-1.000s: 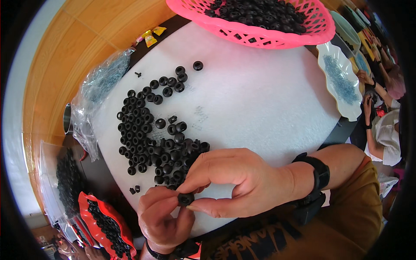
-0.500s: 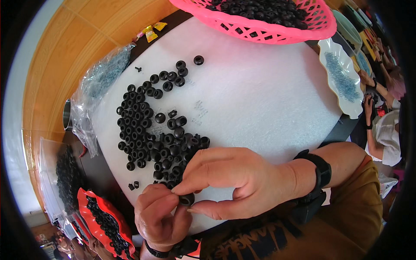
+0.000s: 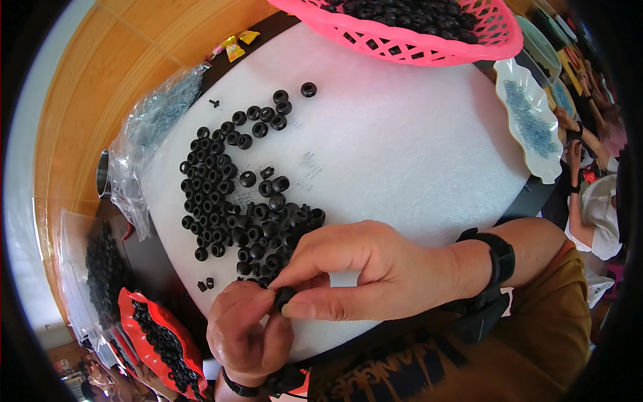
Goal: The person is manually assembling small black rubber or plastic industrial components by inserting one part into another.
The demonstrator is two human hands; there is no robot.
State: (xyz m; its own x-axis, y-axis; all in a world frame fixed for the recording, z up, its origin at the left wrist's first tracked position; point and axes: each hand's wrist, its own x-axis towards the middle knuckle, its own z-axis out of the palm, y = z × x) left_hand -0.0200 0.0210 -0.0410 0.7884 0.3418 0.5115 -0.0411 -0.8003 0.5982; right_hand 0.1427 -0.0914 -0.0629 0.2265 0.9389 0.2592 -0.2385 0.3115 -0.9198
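Note:
Between my two hands is a small black hollow round piece (image 3: 284, 298), just below a pile of similar pieces. My right hand (image 3: 365, 271) pinches it, thumb across its near side and index finger reaching over it. My left hand (image 3: 244, 328) is closed against its left side, with the fingertips partly hidden. Loose black round pieces (image 3: 209, 191) with open holes lie in a curved heap on the white foam sheet (image 3: 402, 147). Two tiny black parts (image 3: 205, 285) rest just left of my hands.
A pink lattice basket (image 3: 402, 55) of black pieces stands at the back. At right is a white scalloped dish (image 3: 550, 171) with small clear bits. On the left are a plastic bag (image 3: 127, 174) and a red dish (image 3: 130, 321). Another person's hand (image 3: 566, 120) shows far right.
My right thumb has moved up and left, now covering more of the black piece. My hands have drawn closer together around it. The pile looks unchanged.

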